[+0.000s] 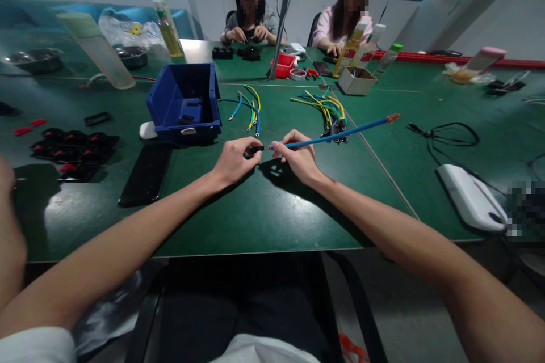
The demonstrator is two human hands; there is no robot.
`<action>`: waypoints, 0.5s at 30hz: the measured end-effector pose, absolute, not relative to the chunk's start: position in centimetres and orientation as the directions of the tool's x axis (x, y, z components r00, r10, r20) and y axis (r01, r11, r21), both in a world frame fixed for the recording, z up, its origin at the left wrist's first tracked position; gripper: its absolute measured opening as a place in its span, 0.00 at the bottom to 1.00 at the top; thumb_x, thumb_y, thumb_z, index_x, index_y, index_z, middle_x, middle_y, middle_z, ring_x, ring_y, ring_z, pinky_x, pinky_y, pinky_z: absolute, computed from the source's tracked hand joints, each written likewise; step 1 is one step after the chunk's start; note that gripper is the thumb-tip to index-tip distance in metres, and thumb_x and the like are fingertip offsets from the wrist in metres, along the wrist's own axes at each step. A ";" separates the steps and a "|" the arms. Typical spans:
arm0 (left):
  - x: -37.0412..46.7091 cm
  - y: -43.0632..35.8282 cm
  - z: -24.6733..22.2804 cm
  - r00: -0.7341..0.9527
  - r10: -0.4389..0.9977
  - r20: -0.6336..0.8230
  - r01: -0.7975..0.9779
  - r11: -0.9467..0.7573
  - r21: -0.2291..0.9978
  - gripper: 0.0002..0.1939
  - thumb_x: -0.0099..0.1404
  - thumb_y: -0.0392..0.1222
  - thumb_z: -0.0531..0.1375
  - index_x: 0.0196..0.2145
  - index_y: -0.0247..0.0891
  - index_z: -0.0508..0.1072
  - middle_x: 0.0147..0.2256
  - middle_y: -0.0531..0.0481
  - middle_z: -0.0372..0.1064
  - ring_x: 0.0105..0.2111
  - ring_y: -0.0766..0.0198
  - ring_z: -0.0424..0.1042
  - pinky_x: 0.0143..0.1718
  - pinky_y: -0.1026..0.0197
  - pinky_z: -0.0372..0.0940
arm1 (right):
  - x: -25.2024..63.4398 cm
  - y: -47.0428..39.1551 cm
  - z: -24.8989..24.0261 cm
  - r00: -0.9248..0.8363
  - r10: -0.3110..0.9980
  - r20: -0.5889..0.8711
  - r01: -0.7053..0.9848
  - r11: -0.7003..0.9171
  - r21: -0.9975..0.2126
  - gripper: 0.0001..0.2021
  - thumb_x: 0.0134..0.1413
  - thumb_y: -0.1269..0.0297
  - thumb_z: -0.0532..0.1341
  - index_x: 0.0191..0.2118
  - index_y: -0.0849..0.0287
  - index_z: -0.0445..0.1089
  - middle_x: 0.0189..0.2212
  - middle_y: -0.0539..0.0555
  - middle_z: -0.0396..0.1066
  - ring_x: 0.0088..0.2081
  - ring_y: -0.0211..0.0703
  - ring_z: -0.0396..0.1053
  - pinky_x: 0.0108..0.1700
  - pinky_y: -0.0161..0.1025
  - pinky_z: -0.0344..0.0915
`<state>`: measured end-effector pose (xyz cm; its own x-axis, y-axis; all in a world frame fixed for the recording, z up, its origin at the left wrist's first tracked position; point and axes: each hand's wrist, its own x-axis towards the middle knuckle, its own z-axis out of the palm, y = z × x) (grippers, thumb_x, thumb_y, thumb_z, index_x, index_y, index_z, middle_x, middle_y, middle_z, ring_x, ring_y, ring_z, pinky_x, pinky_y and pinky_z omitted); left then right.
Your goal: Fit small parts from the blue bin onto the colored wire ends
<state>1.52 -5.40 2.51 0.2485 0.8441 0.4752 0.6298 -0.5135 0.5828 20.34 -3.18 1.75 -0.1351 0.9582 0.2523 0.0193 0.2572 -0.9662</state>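
Over the green table, my left hand (236,162) pinches a small black sleeve (257,149). My right hand (299,157) is closed on a blue wire (347,132) near its metal lug end, which points at the sleeve; whether the two touch I cannot tell. The wire's far end shows bare copper and sticks out to the right. Just beyond my hands lies a small group of loose wires (255,110) in blue, yellow and green with ring lugs. Further right is a bundle of similar wires (330,110) with black ends.
A blue bin (187,131) with black pieces stands left of my hands. Before it lies a black phone (145,176), with black-and-red parts (76,150) further left. A white device (472,197) with a cable sits at right. Two people work across the table (238,232).
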 end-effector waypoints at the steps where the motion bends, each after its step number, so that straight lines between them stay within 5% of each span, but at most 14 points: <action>1: 1.5 -5.4 2.5 0.248 0.844 0.475 0.633 -0.513 0.580 0.07 0.63 0.40 0.59 0.37 0.36 0.76 0.34 0.48 0.78 0.30 0.64 0.73 0.35 0.62 0.69 | 20.3 -3.2 1.7 -0.139 0.957 0.253 0.016 0.258 -0.966 0.21 0.46 0.46 0.70 0.28 0.56 0.63 0.22 0.49 0.71 0.25 0.39 0.72 0.23 0.33 0.63; 15: 1.4 -5.3 2.2 0.290 0.825 0.486 0.633 -0.546 0.549 0.07 0.64 0.38 0.60 0.38 0.37 0.76 0.34 0.49 0.77 0.30 0.64 0.73 0.35 0.62 0.67 | 20.5 -2.8 1.2 -0.191 0.949 0.250 0.038 0.261 -0.964 0.20 0.45 0.48 0.71 0.28 0.57 0.65 0.20 0.48 0.72 0.22 0.38 0.70 0.22 0.33 0.63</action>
<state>1.39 -5.28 2.20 0.2896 0.8246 0.4861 0.6327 -0.5459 0.5492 20.46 -2.76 1.24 -0.1910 0.9493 0.2499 0.0380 0.2615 -0.9645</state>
